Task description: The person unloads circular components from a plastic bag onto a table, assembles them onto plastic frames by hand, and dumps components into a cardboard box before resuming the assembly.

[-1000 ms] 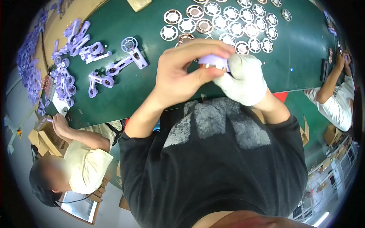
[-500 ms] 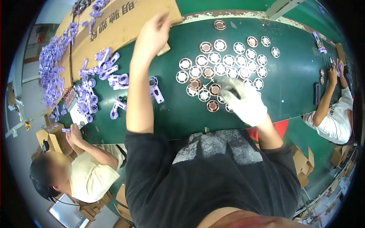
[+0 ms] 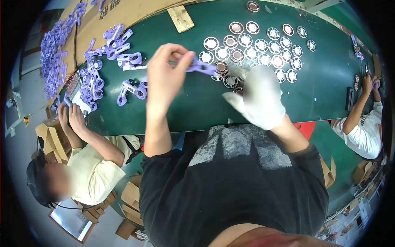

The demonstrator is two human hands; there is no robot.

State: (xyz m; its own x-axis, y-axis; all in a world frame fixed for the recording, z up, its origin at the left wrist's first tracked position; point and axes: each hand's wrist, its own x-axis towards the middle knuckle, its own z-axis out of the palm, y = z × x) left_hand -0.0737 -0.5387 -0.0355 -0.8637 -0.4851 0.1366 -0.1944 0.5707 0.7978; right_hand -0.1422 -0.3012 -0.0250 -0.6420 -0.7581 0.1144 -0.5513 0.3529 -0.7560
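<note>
My bare left hand (image 3: 168, 72) is closed on a purple plastic part (image 3: 202, 68), pinched between thumb and fingers above the table. The part's far end points right, towards several round spoked discs (image 3: 222, 53). My right hand (image 3: 263, 99) wears a white glove and is over the near edge of the discs. Its thumb and fingers are apart and slightly blurred, with a brown disc (image 3: 238, 90) showing between them. I see nothing held in it, though the back of the hand hides part of the palm side.
More purple parts (image 3: 131, 91) lie left on the green table (image 3: 197, 111), with a large heap (image 3: 55, 61) beyond. A wooden block (image 3: 180, 19) is at the back. Co-workers sit at left (image 3: 98, 173) and right (image 3: 362, 131), handling purple parts.
My left hand has come nearer and now shows a purple part in its grip. The gloved hand's thumb and fingers have spread apart. The whole view has shifted, so the discs appear higher.
</note>
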